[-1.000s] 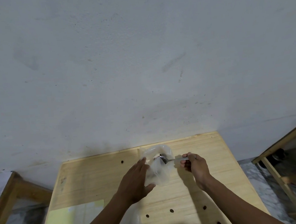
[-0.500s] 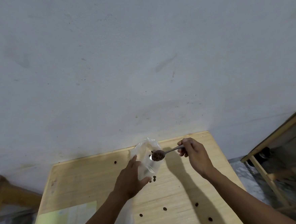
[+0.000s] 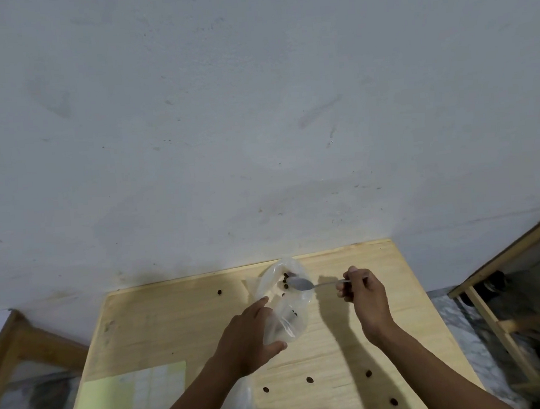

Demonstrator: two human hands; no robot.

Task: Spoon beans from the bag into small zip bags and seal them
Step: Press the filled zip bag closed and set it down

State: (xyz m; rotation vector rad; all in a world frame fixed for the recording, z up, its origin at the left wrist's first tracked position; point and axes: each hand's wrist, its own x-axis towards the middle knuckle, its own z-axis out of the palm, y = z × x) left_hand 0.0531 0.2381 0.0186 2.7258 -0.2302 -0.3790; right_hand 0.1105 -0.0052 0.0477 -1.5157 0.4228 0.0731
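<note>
A small clear zip bag (image 3: 283, 302) stands open on the wooden table (image 3: 175, 326), a few dark beans inside it near its mouth. My left hand (image 3: 251, 339) holds the bag from the left side, thumb below and fingers along its wall. My right hand (image 3: 363, 297) grips the handle of a metal spoon (image 3: 301, 284). The spoon's bowl is turned over at the bag's mouth and looks empty. A larger clear plastic bag (image 3: 241, 404) shows partly at the bottom edge, under my left forearm.
Several loose dark beans (image 3: 309, 379) lie on the table near me, one more (image 3: 219, 292) at the back. A pale green sheet (image 3: 129, 402) lies at the front left. Wooden frames stand left (image 3: 19, 343) and right (image 3: 494, 316) of the table. A grey wall rises behind.
The spoon was lifted full of beans half a second ago; now it is tipped at the bag's mouth and its beans are in the bag. My left hand kept its hold.
</note>
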